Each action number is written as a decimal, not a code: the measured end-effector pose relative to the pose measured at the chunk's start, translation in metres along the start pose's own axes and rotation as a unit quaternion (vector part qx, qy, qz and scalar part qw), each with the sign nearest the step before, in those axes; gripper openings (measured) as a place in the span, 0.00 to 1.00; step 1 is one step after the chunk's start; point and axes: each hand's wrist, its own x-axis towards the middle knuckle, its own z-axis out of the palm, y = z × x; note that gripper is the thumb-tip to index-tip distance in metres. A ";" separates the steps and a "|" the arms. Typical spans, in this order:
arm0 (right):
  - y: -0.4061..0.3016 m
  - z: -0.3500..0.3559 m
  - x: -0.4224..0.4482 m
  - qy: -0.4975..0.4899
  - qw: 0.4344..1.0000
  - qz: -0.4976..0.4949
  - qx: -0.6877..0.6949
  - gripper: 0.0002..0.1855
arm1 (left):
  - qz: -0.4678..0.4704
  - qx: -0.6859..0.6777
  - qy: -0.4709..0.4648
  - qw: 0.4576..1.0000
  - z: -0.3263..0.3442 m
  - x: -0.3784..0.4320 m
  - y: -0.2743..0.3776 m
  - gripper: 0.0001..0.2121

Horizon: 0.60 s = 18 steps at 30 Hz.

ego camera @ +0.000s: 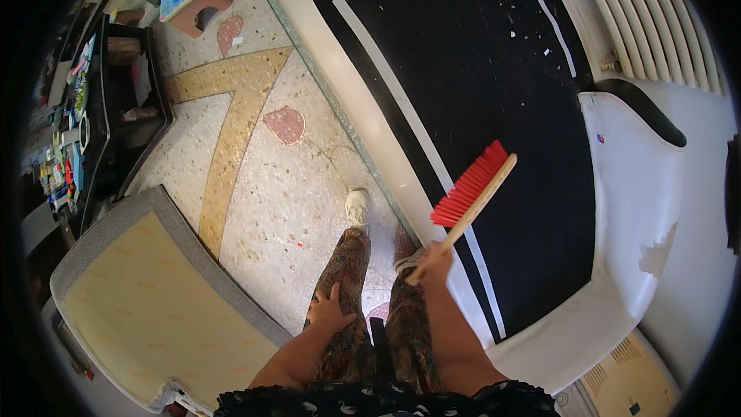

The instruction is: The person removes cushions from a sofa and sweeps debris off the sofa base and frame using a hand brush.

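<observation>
My right hand (434,265) grips the wooden handle of a hand brush (485,196) with red bristles. The brush is over a black mat (532,208) with pale stripes, which covers the seat of a white sofa (622,208). Whether the bristles touch the mat, I cannot tell. Small white scraps (513,35) lie scattered on the mat's far part. My left hand (331,313) holds nothing; its fingers are spread against the left leg of my patterned trousers (341,260).
On the left stand a cushioned seat (168,307) with a grey border and a black shelf unit (151,69) crowded on top. A small stool (191,3) is at the far left on the terrazzo floor (260,185). A ribbed radiator (642,17) borders the sofa's far right.
</observation>
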 end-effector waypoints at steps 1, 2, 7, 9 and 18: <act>0.027 0.001 0.008 -0.075 0.996 -0.047 -0.032 0.07 | 0.002 0.005 -0.006 1.000 -0.002 0.002 0.005 0.48; 0.043 0.031 -0.007 -0.034 0.995 -0.018 -0.093 0.08 | -0.005 0.003 0.001 1.000 0.000 0.002 0.001 0.48; 0.048 0.123 -0.068 -0.207 0.957 0.007 -0.201 0.07 | 0.008 0.001 0.003 1.000 0.000 0.007 -0.009 0.48; 0.035 0.130 -0.071 -0.193 0.953 -0.031 -0.233 0.07 | 0.010 -0.007 0.005 1.000 -0.003 0.007 -0.017 0.48; -0.011 0.041 -0.007 0.055 0.996 -0.043 -0.047 0.06 | 0.037 -0.044 0.031 0.998 -0.026 0.006 -0.028 0.47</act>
